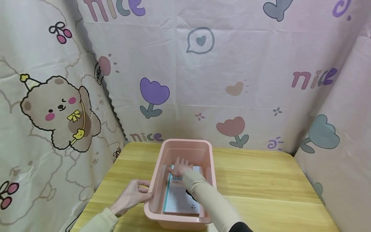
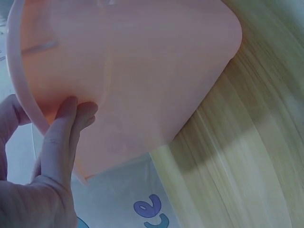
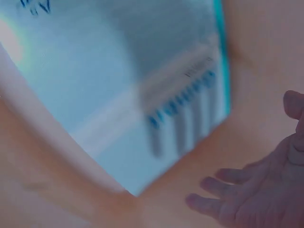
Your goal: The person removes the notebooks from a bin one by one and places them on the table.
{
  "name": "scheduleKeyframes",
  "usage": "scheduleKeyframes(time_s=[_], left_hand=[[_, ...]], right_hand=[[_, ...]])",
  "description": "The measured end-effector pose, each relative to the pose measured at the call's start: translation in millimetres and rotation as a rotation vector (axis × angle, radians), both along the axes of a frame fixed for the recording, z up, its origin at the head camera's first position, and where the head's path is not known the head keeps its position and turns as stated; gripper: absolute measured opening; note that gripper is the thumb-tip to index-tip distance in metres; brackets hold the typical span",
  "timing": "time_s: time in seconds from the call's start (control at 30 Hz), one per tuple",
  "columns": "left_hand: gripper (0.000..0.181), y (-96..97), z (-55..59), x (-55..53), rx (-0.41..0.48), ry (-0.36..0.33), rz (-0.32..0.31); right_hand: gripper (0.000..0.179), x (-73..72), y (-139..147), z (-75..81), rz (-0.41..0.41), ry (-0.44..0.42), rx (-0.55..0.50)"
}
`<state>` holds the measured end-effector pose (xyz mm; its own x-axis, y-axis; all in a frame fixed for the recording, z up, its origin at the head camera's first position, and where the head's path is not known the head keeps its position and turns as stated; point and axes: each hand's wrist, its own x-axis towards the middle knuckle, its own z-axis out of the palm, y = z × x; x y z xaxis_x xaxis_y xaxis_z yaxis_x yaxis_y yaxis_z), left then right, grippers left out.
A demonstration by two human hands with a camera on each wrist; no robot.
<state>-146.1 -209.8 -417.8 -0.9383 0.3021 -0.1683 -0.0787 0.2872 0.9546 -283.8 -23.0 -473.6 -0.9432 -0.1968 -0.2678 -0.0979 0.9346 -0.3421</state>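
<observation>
A deep pink plastic bin (image 1: 188, 219) stands on the table, with a pale notebook (image 1: 177, 201) lying at its bottom. Lettering and a teal edge show on the notebook (image 3: 95, 61) in the right wrist view. My left hand (image 1: 134, 196) grips the bin's left rim, and in the left wrist view the thumb and fingers of that hand (image 2: 52, 166) are on either side of the rim. Inside the bin, over the far end of the notebook, my right hand (image 1: 180, 168) is held palm up with fingers spread. Nothing is in this hand (image 3: 256, 194); its forearm covers part of the notebook.
The light wooden table (image 1: 261, 180) extends on both sides of the bin. A patterned cloth (image 1: 246, 64) hangs behind it, with more cloth at the left and right sides. The bin's tall walls surround my right hand.
</observation>
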Motion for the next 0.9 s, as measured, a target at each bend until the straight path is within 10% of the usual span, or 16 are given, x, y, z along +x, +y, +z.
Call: scheduleKeyframes(time_s=[0.27, 0.53, 0.9], left_hand=[[0.05, 2.3, -1.3, 1.0, -0.002, 0.003, 0.022], [0.048, 1.2, -2.4, 0.9, -0.005, 0.006, 0.024], [0.048, 2.5, -1.3, 2.8, -0.01, 0.005, 0.03]], right_hand=[[0.092, -1.8, 1.6, -50.0, -0.014, 0.043, -0.06], [0.106, 18.6, 2.1, -37.2, -0.017, 0.059, 0.002], [0.109, -1.8, 1.1, -66.5, 0.036, 0.217, 0.146]])
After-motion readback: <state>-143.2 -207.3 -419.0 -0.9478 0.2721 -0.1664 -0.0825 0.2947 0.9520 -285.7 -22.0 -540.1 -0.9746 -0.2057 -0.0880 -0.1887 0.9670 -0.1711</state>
